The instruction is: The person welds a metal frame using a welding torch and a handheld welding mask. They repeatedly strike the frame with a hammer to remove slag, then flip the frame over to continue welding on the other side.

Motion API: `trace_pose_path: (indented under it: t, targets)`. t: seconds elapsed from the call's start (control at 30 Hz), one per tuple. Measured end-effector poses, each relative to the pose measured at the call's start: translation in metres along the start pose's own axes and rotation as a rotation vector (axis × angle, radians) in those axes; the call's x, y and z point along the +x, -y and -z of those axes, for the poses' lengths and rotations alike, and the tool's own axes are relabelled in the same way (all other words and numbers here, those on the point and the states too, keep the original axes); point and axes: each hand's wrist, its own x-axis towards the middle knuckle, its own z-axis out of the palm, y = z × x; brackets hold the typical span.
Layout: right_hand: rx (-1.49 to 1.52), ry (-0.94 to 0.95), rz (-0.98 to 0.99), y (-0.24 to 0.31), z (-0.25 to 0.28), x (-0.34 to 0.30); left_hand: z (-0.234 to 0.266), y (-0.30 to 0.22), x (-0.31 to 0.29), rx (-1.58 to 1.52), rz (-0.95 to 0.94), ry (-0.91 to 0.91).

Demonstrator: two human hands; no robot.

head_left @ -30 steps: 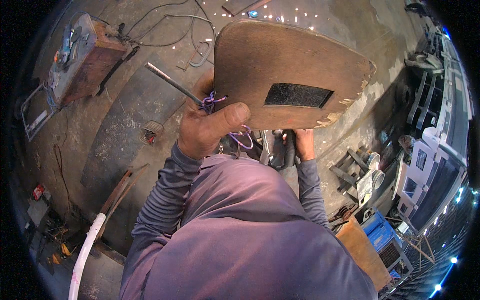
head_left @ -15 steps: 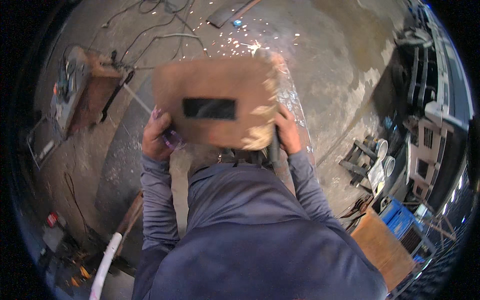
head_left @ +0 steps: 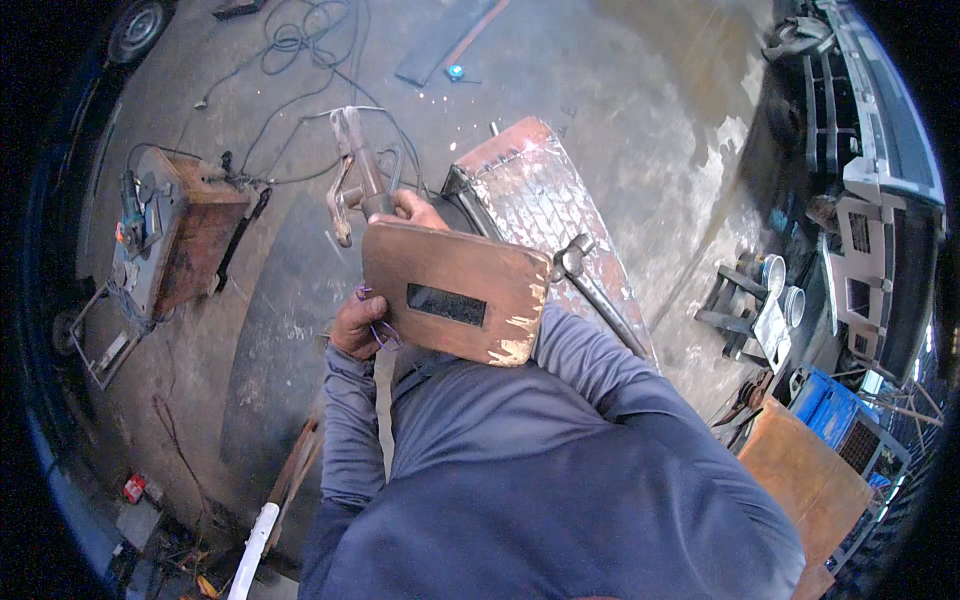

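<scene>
My left hand (head_left: 358, 325) grips the left edge of a brown welding shield (head_left: 455, 262) with a dark window; purple wire (head_left: 384, 336) loops beside the fingers. Beyond the shield's top edge, my right hand (head_left: 420, 210) is closed round the dark handle of a coppery electrode holder (head_left: 366, 160). The shield hides part of this hand. To the right lies a long metal piece (head_left: 545, 185) with a patchy, scraped surface and a seam across its far end. A hammer (head_left: 600, 290) rests on it, head toward the shield.
A rusty metal box (head_left: 205, 235) with an angle grinder (head_left: 133, 210) on top stands left. Cables (head_left: 300, 45) coil on the floor ahead. A small blue tape measure (head_left: 456, 73) lies near a flat bar (head_left: 440, 45). Tins (head_left: 765, 270) stand right; a white pipe (head_left: 253, 550) is lower left.
The bright sparks have mostly died away. The shield has come lower and tilted, uncovering the metal piece and hammer. My right hand has swung left with the electrode holder.
</scene>
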Motion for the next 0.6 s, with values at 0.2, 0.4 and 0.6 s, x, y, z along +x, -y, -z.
trace_pose_path:
  t: [0.2,0.4,0.6]
  targets:
    - [-0.303,0.154,0.066,0.04,0.001,-0.053,0.004,-0.007,-0.023,0.144,-0.098,-0.077]
    - [-1.01,-0.439,0.337,0.013,0.126,-0.133,0.025,0.016,-0.005,-0.145,-0.157,-0.02]
    - [-1.319,-0.857,0.095,-0.057,0.212,-0.222,0.065,0.02,0.003,-0.237,-0.153,-0.017]
